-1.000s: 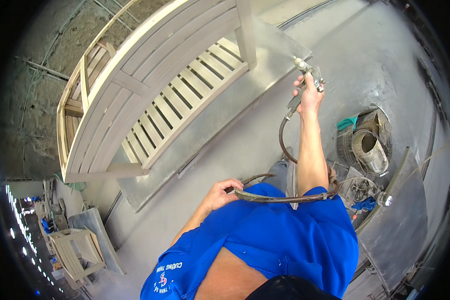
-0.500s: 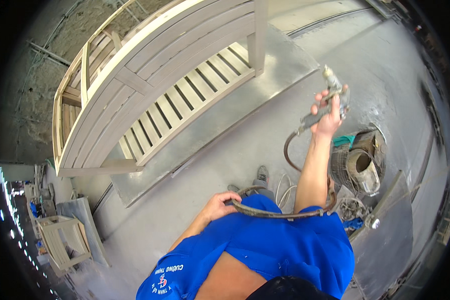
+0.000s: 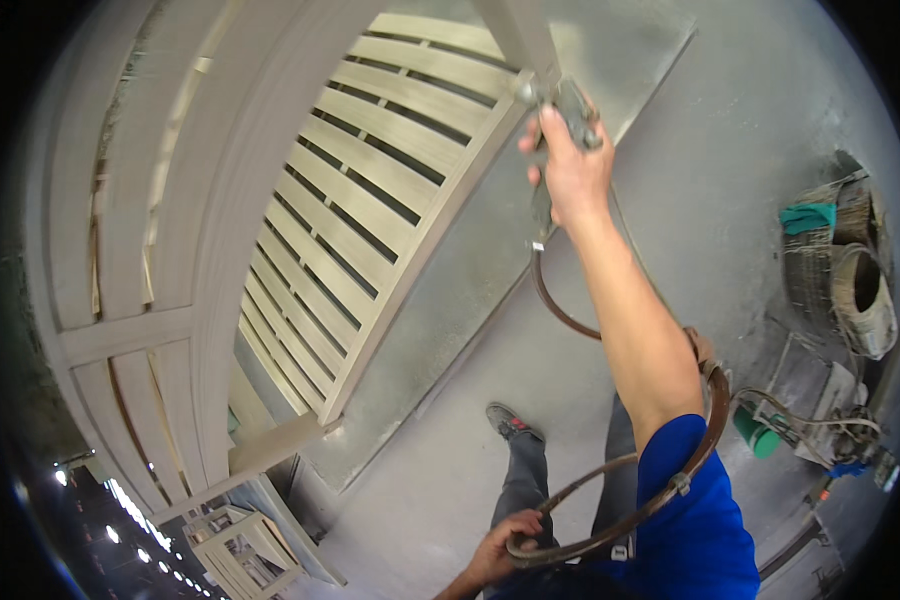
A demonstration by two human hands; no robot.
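**Spray gun raised at a slatted bench seat**

A grey, paint-dusted concrete floor [image 3: 730,180] lies under a large pale wooden slatted garden bench [image 3: 370,190], tipped up beside the person. The right hand [image 3: 570,175] reaches forward with its grip closed tight around a grey metal spray gun [image 3: 568,105], the nozzle just beside the seat's edge rail. A dark rubber hose [image 3: 710,440] loops down from the gun. The left hand [image 3: 505,545], low by the hip, curls its fingers around that hose. Paint-crusted buckets [image 3: 855,285] stand well apart, at right.
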